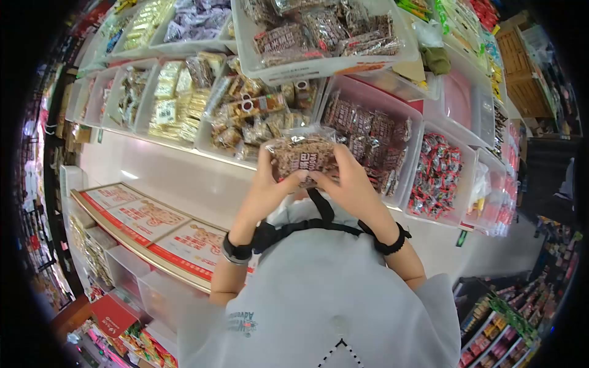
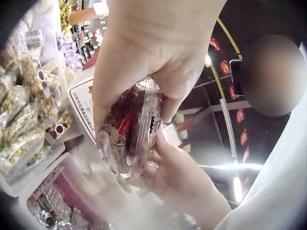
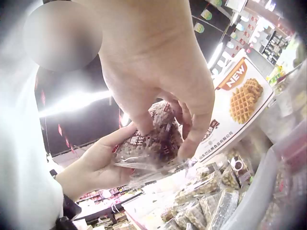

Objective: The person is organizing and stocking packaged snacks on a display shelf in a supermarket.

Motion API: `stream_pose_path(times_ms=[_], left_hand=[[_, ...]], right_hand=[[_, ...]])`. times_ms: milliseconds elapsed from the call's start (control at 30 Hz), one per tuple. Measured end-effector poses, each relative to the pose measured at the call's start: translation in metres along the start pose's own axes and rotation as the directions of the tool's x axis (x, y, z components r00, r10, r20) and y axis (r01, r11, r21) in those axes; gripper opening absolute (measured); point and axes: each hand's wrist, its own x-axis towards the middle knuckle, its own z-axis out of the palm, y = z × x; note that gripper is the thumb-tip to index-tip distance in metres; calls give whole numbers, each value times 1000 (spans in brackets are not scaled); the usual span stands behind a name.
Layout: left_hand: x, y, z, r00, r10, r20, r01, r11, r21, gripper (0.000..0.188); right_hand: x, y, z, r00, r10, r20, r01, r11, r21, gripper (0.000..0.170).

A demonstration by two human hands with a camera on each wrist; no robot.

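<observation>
Both hands grip one clear packet of brown grain snack (image 1: pixel 304 156) with printed lettering, held up in front of the chest. The left hand (image 1: pixel 272 187) has its thumb on the near face and its fingers round the left side. From the other side the right hand (image 1: pixel 345 178) holds it the same way, the thumbs close together at the bottom edge. In the right wrist view the packet's (image 3: pixel 156 136) crimped clear end sticks out beside the fingers. The left wrist view shows the packet (image 2: pixel 134 124) between both hands, its back seam visible.
Past the hands stand plastic bins: wrapped nut snacks (image 1: pixel 251 113), similar dark packets (image 1: pixel 368 129) and red-wrapped sweets (image 1: pixel 435 175). A raised bin (image 1: pixel 319 70) of brown packets sits above them. A printed waffle sign (image 3: pixel 235 105) stands nearby. To the left runs a framed red-and-white panel (image 1: pixel 153 227).
</observation>
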Motion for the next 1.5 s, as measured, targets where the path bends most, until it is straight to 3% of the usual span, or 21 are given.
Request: stream_pose_path(times_ms=[67, 133, 167, 233, 300, 400, 467, 500, 533, 567, 633, 667, 700, 767, 900, 967, 1100, 1200, 1300, 1433, 1500], left_hand=[[-1, 2, -1, 1000, -4, 31, 3, 999, 35, 53], [-4, -2, -2, 993, -115, -32, 111, 987, -118, 52], [-4, -1, -2, 994, -107, -29, 103, 989, -106, 52], [-3, 1, -2, 974, -226, 1, 203, 876, -437, 51], [-1, -2, -4, 986, -164, 22, 158, 896, -416, 50], [-3, -3, -6, 984, -174, 28, 176, 972, -153, 50], [-5, -11, -3, 992, -123, 27, 126, 974, -188, 50], [-6, -13, -2, 997, -74, 19, 77, 970, -229, 51], [-7, -18, -2, 992, -125, 14, 125, 966, -228, 53], [-7, -19, -2, 992, -123, 22, 125, 966, -225, 53], [-7, -20, -3, 976, -216, 7, 207, 925, -317, 55], [-5, -28, -4, 988, -152, 0, 148, 961, -235, 57], [-5, -28, -5, 988, -152, 6, 149, 961, -232, 57], [-7, -28, -9, 943, -329, -48, 314, 930, -191, 55], [-8, -23, -7, 968, -229, -108, 190, 940, -283, 53], [-11, -20, -15, 939, -270, -213, 206, 938, -280, 51], [-17, -22, -33, 908, -258, -330, 178, 951, -255, 50], [-24, -28, -44, 894, -253, -369, 174, 956, -235, 47], [-29, -33, -49, 893, -255, -372, 149, 946, -289, 44], [-32, -27, -49, 880, -241, -409, 148, 958, -247, 44], [-30, -27, -46, 871, -232, -434, 142, 963, -230, 44]], right_hand=[[-1, -1, -1, 997, -10, -72, 10, 1000, -2, 45], [-3, -1, -1, 998, 12, -65, -8, 998, 67, 46], [-4, 0, -2, 998, 44, -43, -38, 991, 128, 46], [-4, 4, 1, 998, 30, -52, -24, 993, 119, 51], [-6, 2, 6, 981, 138, -139, -106, 970, 221, 58], [-5, -3, 9, 979, 120, -162, -83, 971, 223, 68], [-3, -3, 11, 978, 111, -174, -68, 969, 236, 71], [-3, 1, 14, 984, -12, -179, 27, 996, 86, 78], [-2, 2, 16, 977, -132, -167, 122, 990, -67, 86], [-3, 0, 17, 976, -130, -176, 120, 990, -68, 86], [-6, -10, 18, 997, -69, -29, 67, 995, -72, 100], [-6, -19, 14, 991, 87, 99, -84, 996, -34, 104], [-6, -16, 17, 992, 89, 93, -87, 996, -32, 104], [-7, -4, 25, 999, 21, 47, -22, 1000, 9, 102], [2, 8, 19, 998, 60, 34, -58, 997, -58, 99], [12, 31, 7, 961, 276, -29, -275, 961, 32, 98], [43, 131, -6, 804, 573, -157, -587, 807, -59, 101], [67, 178, -6, 737, 643, -206, -660, 751, -19, 101], [87, 217, 6, 772, 547, -324, -580, 815, -8, 103], [98, 244, 19, 855, 403, -326, -459, 880, -117, 75], [99, 249, 26, 834, 415, -364, -489, 861, -139, 64]])
